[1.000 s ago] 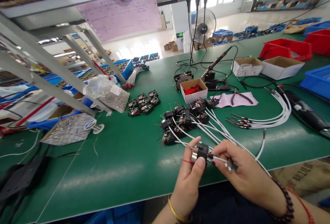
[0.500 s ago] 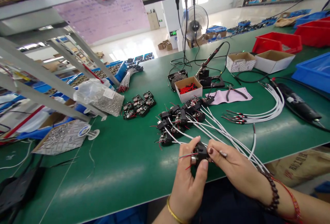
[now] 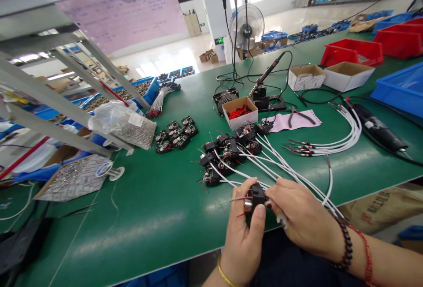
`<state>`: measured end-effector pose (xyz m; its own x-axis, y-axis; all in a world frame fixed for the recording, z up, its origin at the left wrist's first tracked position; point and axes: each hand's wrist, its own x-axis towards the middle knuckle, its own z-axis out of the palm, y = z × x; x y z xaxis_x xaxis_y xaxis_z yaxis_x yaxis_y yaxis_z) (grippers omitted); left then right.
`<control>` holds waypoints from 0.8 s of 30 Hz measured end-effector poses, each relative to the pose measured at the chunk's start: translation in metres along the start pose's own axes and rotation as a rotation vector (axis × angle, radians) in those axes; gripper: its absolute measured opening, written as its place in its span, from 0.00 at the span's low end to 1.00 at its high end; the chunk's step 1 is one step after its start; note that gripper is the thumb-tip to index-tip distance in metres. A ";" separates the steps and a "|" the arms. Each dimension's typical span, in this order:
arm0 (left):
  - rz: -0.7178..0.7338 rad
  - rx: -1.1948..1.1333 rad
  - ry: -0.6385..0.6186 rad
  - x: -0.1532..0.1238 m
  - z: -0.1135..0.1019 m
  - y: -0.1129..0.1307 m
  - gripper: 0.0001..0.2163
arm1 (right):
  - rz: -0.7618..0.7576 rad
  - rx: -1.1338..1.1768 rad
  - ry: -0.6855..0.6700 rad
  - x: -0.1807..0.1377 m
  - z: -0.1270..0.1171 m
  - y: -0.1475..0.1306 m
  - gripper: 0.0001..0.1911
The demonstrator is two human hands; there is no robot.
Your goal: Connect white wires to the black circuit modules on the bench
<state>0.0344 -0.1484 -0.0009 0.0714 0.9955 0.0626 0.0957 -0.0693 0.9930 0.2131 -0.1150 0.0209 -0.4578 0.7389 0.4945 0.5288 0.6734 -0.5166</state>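
Two bare hands meet just above the near edge of a green-topped workbench (image 3: pixel 158 207), well in front of a small open cardboard box of red pieces (image 3: pixel 240 113).

The left hand (image 3: pixel 243 234), with a thin gold bangle at the wrist, is curled closed around a small black plastic component (image 3: pixel 254 195) that has a silver metal cylinder on its side. The thumb lies across the near face and the fingers wrap behind. Thin red leads stick out of the component to the left.

The right hand (image 3: pixel 300 216) wears a dark bead bracelet and a red cord. It is partly closed, with its fingertips pinched against the right side of the same component. A grey-tipped white wire (image 3: pixel 282 220) shows beneath its fingers; whether the hand grips that wire cannot be told.

Between the box and the hands lies a heap of black components trailing long white wires (image 3: pixel 228 154). Just right of the box, metal pliers (image 3: pixel 299 117) rest on a pink paper sheet (image 3: pixel 280 124). Behind the box stand a little black fan (image 3: pixel 225 98) and a soldering iron in its holder (image 3: pixel 269 73). Left of the box sits a cluster of black parts without wires (image 3: pixel 175 132). Further left is a clear plastic bag of metal bits (image 3: pixel 124 124). Far right of the box, a curved bundle of white red-tipped wires (image 3: pixel 333 143) lies on the bench.
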 end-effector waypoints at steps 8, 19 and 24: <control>0.252 0.268 -0.038 0.005 -0.021 0.017 0.25 | 0.319 0.651 -0.171 -0.004 -0.004 -0.002 0.25; 0.362 0.496 -0.077 0.000 -0.032 0.039 0.30 | 0.134 0.483 -0.110 -0.011 -0.016 -0.002 0.23; 0.342 0.470 -0.088 -0.001 -0.029 0.037 0.30 | 0.123 0.443 -0.088 -0.012 -0.016 -0.003 0.23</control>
<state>0.0095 -0.1501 0.0389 0.2563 0.9038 0.3428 0.4808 -0.4269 0.7659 0.2284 -0.1268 0.0274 -0.4794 0.8005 0.3596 0.2355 0.5121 -0.8261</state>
